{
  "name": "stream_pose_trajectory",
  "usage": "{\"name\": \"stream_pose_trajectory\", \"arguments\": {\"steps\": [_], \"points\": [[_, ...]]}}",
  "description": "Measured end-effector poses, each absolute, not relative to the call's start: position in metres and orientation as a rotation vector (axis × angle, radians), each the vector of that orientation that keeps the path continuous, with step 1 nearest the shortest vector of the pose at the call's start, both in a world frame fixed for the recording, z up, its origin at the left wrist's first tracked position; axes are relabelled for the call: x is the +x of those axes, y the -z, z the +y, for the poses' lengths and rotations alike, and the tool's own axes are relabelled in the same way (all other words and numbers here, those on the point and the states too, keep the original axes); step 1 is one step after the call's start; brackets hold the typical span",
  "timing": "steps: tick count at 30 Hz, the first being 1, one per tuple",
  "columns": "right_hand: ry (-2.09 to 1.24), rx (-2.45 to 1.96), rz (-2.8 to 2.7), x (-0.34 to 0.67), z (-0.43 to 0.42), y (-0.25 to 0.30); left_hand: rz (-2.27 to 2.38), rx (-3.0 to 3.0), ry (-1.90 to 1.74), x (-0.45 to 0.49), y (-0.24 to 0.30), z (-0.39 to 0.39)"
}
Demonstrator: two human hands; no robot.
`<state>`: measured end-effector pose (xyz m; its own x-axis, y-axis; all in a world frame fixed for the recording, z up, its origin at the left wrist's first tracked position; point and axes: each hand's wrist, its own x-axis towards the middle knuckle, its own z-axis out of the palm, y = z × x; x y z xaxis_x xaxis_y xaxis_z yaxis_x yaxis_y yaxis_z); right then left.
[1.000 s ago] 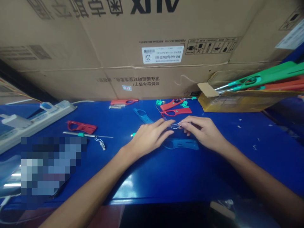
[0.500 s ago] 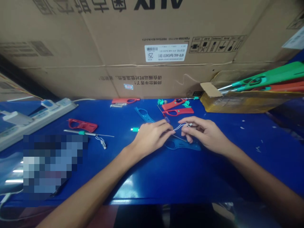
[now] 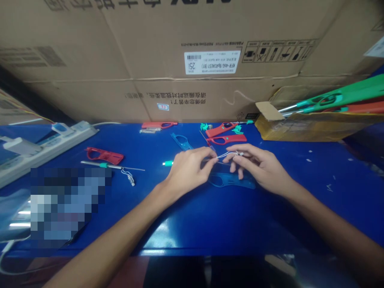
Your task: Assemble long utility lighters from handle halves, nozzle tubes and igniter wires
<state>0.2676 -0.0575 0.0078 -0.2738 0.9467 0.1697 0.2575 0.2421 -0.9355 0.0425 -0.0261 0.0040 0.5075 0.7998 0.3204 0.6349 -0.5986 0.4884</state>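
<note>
My left hand point(image 3: 189, 167) is closed, thumb and fingertips pinching a pair of thin white wires point(image 3: 225, 155). Under that palm runs a lighter rod, its green collar point(image 3: 168, 163) poking out on the left; most of the rod is hidden. My right hand point(image 3: 264, 166) pinches the far end of the wires between thumb and forefinger, at a small pale end piece point(image 3: 240, 154). Its lower fingers are loosely curled. Just below the hands, a blue lighter shell half point(image 3: 231, 181) lies on the table. Another blue shell half point(image 3: 181, 141) lies behind my left hand.
Red lighter shells point(image 3: 228, 139) and small green pieces point(image 3: 238, 129) lie at the back. On the left are a red shell point(image 3: 105, 155), a wired lighter rod point(image 3: 115, 166) and a power strip point(image 3: 45, 152). A yellow-taped carton point(image 3: 300, 130) holds lighters. A large cardboard box point(image 3: 162, 86) stands behind.
Both hands stay close together on the wires. My left fingertips have risen slightly and the wires lie flatter between the hands. The view has shifted a little.
</note>
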Motion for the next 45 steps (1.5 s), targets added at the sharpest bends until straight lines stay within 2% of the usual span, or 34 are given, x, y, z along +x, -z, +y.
{"name": "stream_pose_trajectory", "arguments": {"steps": [7,20,27,38,45], "points": [[-1.020,-1.177,-1.743,0.271,-0.056,-0.009,1.058,2.475,-0.826,0.044,-0.005,-0.032],[-0.958,-1.206,-1.737,0.269,-0.059,-0.013,1.066,2.124,-0.975,0.049,0.003,-0.028],[-1.022,-1.237,-1.551,0.259,-0.061,-0.004,1.092,2.097,-1.029,0.048,0.003,-0.025],[-1.486,-1.048,-1.103,0.255,-0.055,0.000,1.088,2.251,-1.007,0.048,0.004,-0.028],[-1.367,-1.064,-1.132,0.254,-0.054,0.002,1.085,2.265,-0.985,0.052,0.003,-0.032]]}}
